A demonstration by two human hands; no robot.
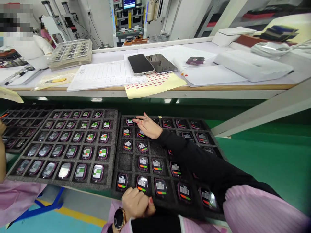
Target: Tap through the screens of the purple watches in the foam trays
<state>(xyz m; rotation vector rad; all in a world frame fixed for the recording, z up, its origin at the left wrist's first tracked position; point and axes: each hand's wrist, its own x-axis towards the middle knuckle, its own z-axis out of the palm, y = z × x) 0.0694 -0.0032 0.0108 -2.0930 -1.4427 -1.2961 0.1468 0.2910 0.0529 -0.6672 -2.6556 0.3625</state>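
Centre frame: right hand (148, 127), fingers loosely spread, touches a smartwatch (130, 121) in the right foam tray (126, 161). Lower centre: left hand (136, 203), fingers curled, rests at the tray's near edge. Two phones (152, 64) lie on the counter (218, 86), upper centre.

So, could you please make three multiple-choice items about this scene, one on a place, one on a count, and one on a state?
1. Where does the right hand reach?
A. To the far rows of the right foam tray
B. To the paper form on the bench
C. To the yellow sticker sheet

2. How many phones lie on the bench?
A. One
B. Two
C. Four

3. What state are the watch screens in the right foam tray in?
A. All dark
B. Lit, showing white grids with red and green bars
C. Covered with a cloth

Answers:
1 A, the fingers stretch over the tray's top rows.
2 B, two dark phones lie side by side.
3 B, the displays glow with grids and coloured bars.
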